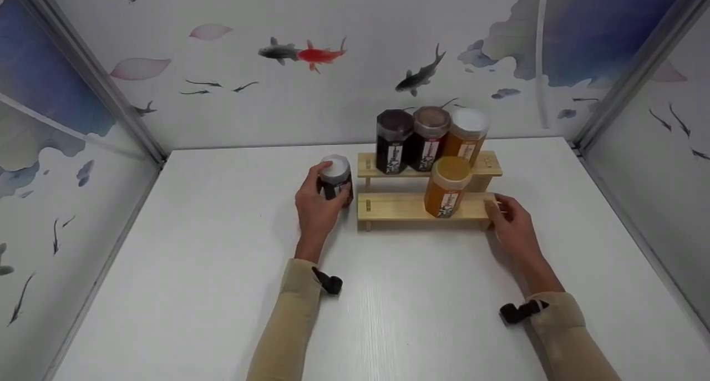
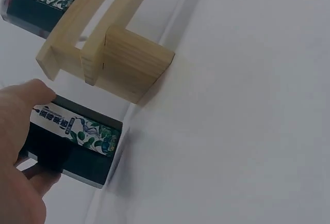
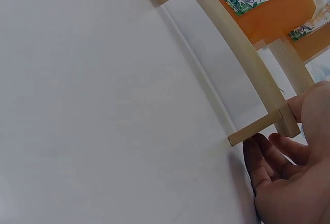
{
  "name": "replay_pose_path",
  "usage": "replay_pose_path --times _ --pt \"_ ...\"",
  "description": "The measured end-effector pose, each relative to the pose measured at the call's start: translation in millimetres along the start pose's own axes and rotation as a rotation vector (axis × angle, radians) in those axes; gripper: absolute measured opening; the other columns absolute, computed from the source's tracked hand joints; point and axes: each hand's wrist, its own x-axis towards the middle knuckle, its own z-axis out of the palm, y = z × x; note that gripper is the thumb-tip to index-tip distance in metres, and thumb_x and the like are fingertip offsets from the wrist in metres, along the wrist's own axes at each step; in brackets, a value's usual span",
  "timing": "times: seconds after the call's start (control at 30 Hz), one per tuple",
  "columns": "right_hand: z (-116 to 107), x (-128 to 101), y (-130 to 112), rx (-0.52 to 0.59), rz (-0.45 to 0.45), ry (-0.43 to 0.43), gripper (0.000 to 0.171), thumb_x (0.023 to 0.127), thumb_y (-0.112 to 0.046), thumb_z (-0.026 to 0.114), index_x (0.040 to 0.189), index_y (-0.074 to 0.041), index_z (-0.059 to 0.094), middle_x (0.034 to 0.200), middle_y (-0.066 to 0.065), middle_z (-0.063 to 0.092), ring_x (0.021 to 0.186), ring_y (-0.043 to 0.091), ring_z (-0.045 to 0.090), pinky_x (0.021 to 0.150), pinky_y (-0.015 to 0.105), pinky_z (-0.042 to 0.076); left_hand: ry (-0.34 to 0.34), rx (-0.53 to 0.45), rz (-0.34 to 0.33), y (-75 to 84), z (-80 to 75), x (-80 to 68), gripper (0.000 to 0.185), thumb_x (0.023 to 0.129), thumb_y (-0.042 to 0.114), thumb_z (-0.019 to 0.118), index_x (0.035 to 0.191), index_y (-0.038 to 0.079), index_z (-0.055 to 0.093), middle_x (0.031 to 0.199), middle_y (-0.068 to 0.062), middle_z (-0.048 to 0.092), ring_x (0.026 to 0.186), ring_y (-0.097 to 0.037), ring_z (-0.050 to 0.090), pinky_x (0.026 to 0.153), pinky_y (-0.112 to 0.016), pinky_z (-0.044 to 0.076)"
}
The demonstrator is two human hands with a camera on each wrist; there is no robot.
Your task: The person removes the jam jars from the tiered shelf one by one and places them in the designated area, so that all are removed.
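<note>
My left hand (image 1: 323,197) grips a dark jar (image 1: 336,180) with a white lid, which stands on the table just left of a two-tier wooden rack (image 1: 405,206). The left wrist view shows the thumb on the leafy label of this jar (image 2: 75,144), beside the rack's end block (image 2: 131,66). My right hand (image 1: 497,208) touches the rack's right end, with relaxed fingers. In the right wrist view the thumb of that hand (image 3: 291,157) lies against the corner of the front rail (image 3: 232,53). An orange jar (image 1: 447,187) stands on the lower tier.
Three jars stand on the rack's upper tier: a dark one (image 1: 394,140), a brown one (image 1: 428,137) and an orange one with a white lid (image 1: 467,132). The white table (image 1: 222,292) is enclosed by fish-patterned walls at the back and on both sides.
</note>
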Motion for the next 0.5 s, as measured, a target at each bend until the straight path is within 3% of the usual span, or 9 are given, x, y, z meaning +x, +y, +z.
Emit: replay_pose_path --times 0.2,0.33,0.5 --pt "-0.2 -1.8 1.0 0.016 0.014 0.0 0.074 0.113 -0.058 0.044 0.169 -0.011 0.033 0.156 0.019 0.049 0.129 0.026 0.054 0.086 0.01 0.053 -0.146 -0.04 -0.054 -0.1 3.8 2.0 0.063 0.097 0.015 0.083 0.153 0.023 0.056 0.162 -0.009 0.055 0.151 -0.025 0.053 0.123 -0.046 0.048" --pt "0.5 -2.7 0.3 0.029 0.024 -0.002 0.073 0.113 -0.056 0.045 0.169 -0.011 0.033 0.155 0.018 0.049 0.129 0.025 0.053 0.088 0.011 0.054 -0.141 -0.026 -0.073 0.4 4.9 3.2 0.063 0.098 0.014 0.082 0.156 0.023 0.056 0.166 -0.012 0.046 0.156 -0.03 0.046 0.123 -0.053 0.047" --pt "0.5 -2.5 -1.8 0.049 0.003 0.002 0.071 0.113 -0.055 0.046 0.168 -0.011 0.036 0.151 0.015 0.051 0.123 0.019 0.055 0.088 0.012 0.055 -0.122 0.0 -0.08 0.0 5.1 4.5 0.067 0.099 0.013 0.08 0.159 0.027 0.054 0.159 -0.011 0.05 0.152 -0.028 0.048 0.124 -0.052 0.046"
